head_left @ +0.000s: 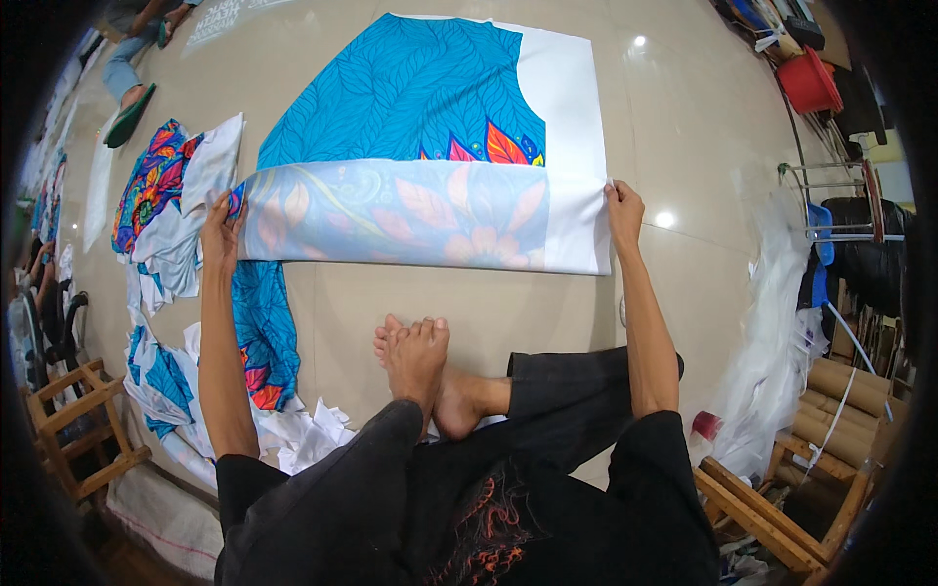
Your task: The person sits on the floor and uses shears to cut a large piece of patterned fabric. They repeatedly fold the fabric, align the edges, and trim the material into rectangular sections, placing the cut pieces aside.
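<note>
On the tiled floor before me lies a large printed fabric panel (410,93), bright blue with a leaf pattern and a white margin along its right side. Its near part is folded up over itself, so the pale reverse side (391,215) with a faint flower print faces up. My left hand (221,234) grips the left end of the fold. At the right edge, my right hand (625,210) pinches the white margin between thumb and fingers. Beside my left forearm lies a blue and red printed fabric piece (264,337), partly hidden by the arm.
Crumpled multicoloured fabric (161,195) and white scraps (313,435) lie at left. Wooden stools (88,430) stand at both sides. Clear plastic sheeting (767,342), cardboard rolls (845,405) and a red bucket (809,80) line the right. Another person's sandalled foot (130,115) shows far left.
</note>
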`<state>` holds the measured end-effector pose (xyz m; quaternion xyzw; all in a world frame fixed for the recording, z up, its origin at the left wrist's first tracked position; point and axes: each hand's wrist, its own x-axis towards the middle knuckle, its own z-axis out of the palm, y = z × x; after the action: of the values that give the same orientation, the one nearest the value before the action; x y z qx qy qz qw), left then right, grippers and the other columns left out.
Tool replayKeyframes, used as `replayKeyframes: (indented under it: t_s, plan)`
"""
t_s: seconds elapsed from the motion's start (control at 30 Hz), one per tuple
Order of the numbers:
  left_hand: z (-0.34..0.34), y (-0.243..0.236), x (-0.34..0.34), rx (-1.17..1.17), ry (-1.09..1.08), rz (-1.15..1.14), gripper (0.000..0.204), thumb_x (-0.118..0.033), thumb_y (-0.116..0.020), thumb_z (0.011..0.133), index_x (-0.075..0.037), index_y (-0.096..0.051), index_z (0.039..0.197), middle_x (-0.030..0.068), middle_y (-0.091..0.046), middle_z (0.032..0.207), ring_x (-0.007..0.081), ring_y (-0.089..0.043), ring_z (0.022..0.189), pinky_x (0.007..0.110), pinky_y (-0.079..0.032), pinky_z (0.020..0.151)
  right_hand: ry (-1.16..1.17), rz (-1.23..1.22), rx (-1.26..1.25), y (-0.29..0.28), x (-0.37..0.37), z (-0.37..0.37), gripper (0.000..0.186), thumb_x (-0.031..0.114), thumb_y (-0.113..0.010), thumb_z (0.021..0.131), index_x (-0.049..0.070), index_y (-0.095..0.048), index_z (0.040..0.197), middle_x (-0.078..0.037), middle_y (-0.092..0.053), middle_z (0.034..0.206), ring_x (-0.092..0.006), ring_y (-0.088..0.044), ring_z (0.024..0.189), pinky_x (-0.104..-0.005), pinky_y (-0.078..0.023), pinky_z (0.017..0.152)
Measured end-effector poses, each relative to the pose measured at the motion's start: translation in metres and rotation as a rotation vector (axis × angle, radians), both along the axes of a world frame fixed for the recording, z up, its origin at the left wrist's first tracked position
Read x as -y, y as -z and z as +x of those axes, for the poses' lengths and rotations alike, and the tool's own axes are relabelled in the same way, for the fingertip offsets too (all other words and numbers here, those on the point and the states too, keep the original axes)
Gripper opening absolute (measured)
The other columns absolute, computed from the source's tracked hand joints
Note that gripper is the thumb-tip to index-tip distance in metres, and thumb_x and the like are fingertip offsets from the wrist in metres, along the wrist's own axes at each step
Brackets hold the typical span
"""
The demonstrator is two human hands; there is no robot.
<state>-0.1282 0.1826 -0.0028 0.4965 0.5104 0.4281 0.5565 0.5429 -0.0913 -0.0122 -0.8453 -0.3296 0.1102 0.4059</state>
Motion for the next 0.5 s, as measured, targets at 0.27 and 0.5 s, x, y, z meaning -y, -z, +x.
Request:
replayKeyframes:
  t_s: [0.27,0.5]
  plan:
    - [0.049,0.002,-0.064,0.133,-0.033,-0.126,0.035,-0.014,-0.056,0.103,0.002,-0.056,0.134,0.0085,-0.068,0.118,0.0184,-0.066,0.111,0.039,-0.05,0.108,0.058,-0.08,0.077,0.011,-0.057,0.025,0.023,0.018,-0.063,0.094,-0.004,-0.069,0.097,-0.021,-0.068,0.079,-0.0322,-0.063,0.071,-0.0427,-0.049,0.072]
    - [0.077,0.003,-0.096,0.07,-0.012,-0.1,0.038,-0.015,-0.058,0.103,0.003,-0.055,0.136,0.009,-0.065,0.125,0.0186,-0.064,0.115,0.039,-0.048,0.111,0.082,-0.161,0.159,0.023,-0.083,0.048,0.024,0.019,-0.061,0.093,0.001,-0.072,0.103,-0.019,-0.073,0.087,-0.0353,-0.069,0.082,-0.0432,-0.052,0.077]
